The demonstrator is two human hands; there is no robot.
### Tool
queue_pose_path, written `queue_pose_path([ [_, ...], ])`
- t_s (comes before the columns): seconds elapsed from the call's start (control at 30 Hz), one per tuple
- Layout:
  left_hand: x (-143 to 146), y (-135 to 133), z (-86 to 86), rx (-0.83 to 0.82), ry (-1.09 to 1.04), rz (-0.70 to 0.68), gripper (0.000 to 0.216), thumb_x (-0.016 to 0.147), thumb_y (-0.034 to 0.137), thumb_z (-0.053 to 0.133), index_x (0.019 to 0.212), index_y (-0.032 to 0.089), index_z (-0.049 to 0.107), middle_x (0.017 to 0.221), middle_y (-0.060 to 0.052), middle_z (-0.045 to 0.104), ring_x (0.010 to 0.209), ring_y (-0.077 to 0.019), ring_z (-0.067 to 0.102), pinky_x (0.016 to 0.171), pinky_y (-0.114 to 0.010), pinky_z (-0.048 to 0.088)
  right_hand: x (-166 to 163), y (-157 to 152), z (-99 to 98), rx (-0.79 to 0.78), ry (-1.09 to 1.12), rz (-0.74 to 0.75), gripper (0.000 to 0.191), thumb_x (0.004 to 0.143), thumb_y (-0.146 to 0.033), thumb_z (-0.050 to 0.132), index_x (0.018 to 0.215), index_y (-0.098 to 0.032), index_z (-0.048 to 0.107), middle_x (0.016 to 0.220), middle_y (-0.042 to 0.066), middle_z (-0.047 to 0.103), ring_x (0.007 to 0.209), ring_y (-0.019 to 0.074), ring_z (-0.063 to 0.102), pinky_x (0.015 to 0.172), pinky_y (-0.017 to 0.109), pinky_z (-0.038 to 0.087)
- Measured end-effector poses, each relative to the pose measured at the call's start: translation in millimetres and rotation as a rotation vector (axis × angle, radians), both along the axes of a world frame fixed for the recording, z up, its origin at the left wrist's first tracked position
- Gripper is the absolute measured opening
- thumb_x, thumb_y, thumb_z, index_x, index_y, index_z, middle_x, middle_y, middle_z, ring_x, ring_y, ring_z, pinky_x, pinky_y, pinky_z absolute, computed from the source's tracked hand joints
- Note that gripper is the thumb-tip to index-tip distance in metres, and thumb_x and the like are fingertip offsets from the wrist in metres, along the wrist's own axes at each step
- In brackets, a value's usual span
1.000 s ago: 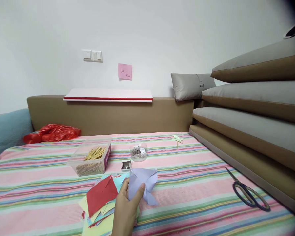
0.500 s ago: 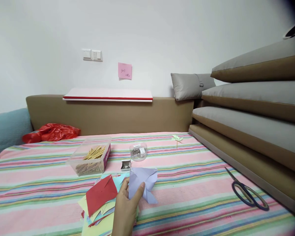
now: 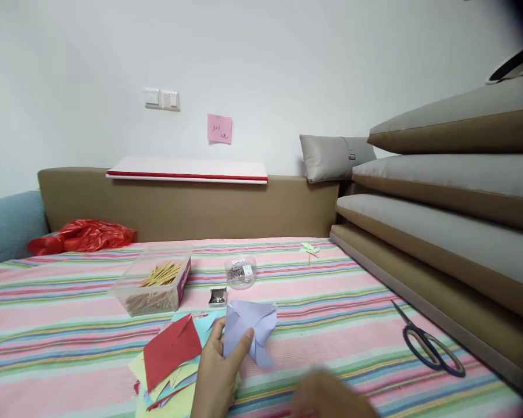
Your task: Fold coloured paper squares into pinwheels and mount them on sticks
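My left hand (image 3: pixel 220 363) pinches a lavender paper pinwheel (image 3: pixel 249 326) between thumb and fingers, its corners folded toward the middle. Low in the view, my right hand (image 3: pixel 331 397) is smeared by motion, so its fingers cannot be made out; it is apart from the pinwheel. A pile of cut paper lies left of my left hand, with a red sheet (image 3: pixel 172 351) on top and yellow and blue pieces below. Just beyond the pinwheel are a small box of metal pins (image 3: pixel 218 298) and a round clear container (image 3: pixel 240 274) holding more small metal pieces.
A clear plastic box (image 3: pixel 154 284) of wooden sticks stands at the left. Scissors (image 3: pixel 431 348) lie on the striped cloth at the right, beside stacked cushions (image 3: pixel 440 217). A small green pinwheel (image 3: pixel 309 249) lies farther back. A red plastic bag (image 3: pixel 87 235) rests at the far left.
My right hand has come into view at the bottom. My left hand still holds the pinwheel, nearly in place. The whole view has shifted slightly.
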State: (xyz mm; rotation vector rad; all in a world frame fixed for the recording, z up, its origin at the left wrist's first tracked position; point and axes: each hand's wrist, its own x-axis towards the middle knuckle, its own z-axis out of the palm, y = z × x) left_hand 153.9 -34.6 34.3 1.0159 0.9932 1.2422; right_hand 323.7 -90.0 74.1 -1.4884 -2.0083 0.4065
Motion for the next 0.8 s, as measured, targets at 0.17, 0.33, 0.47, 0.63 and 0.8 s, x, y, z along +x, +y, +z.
queue_pose_path([
  [0.17,-3.3,1.1,-2.2,0.064,0.070,-0.140,0.053,0.072,0.044,0.080,0.115,0.019,0.062,0.089,-0.007,0.078,0.086,-0.0275,0.072,0.074,-0.033,0.055,27.2,4.1,1.2,0.071,0.259,-0.271,0.043,0.089,-0.045,0.062,0.128,-0.029,0.059,0.133,0.008,0.058,0.119,0.0277,0.056,0.100,0.042,0.048],
  [0.33,-6.7,0.4,-4.8,0.129,0.186,-0.193,0.045,0.072,0.041,0.079,0.110,0.023,0.064,0.091,-0.007,0.076,0.075,-0.0242,0.070,0.063,-0.029,0.053,22.8,18.2,-8.2,-0.154,0.390,-0.044,0.044,0.077,-0.036,0.077,0.118,-0.026,0.066,0.135,0.008,0.057,0.129,0.0271,0.050,0.111,0.039,0.038],
  [0.47,-9.7,0.1,-3.3,0.130,0.289,-0.317,0.045,0.077,0.040,0.075,0.118,0.025,0.061,0.096,-0.007,0.076,0.076,-0.0237,0.068,0.066,-0.029,0.052,20.7,16.4,-9.5,-0.242,0.532,0.044,0.028,0.074,-0.026,0.078,0.101,-0.023,0.071,0.112,0.004,0.066,0.105,0.0224,0.061,0.093,0.030,0.046],
  [0.63,-8.8,1.1,-3.1,0.222,0.470,-0.362,0.045,0.085,0.037,0.067,0.126,0.024,0.057,0.084,-0.005,0.074,0.076,-0.0248,0.066,0.072,-0.031,0.048,12.8,16.4,-17.3,-0.372,0.562,0.078,0.005,0.078,-0.021,0.070,0.080,-0.018,0.067,0.069,-0.006,0.052,0.063,0.0106,0.045,0.056,0.021,0.033],
  [0.8,-5.6,1.9,-7.1,0.237,0.468,-0.317,0.046,0.084,0.039,0.069,0.127,0.026,0.058,0.088,-0.005,0.071,0.081,-0.0256,0.067,0.072,-0.031,0.050,7.6,22.1,-28.9,-0.316,0.685,0.081,0.009,0.079,-0.020,0.068,0.087,-0.016,0.072,0.081,-0.001,0.067,0.077,0.0164,0.058,0.069,0.023,0.044],
])
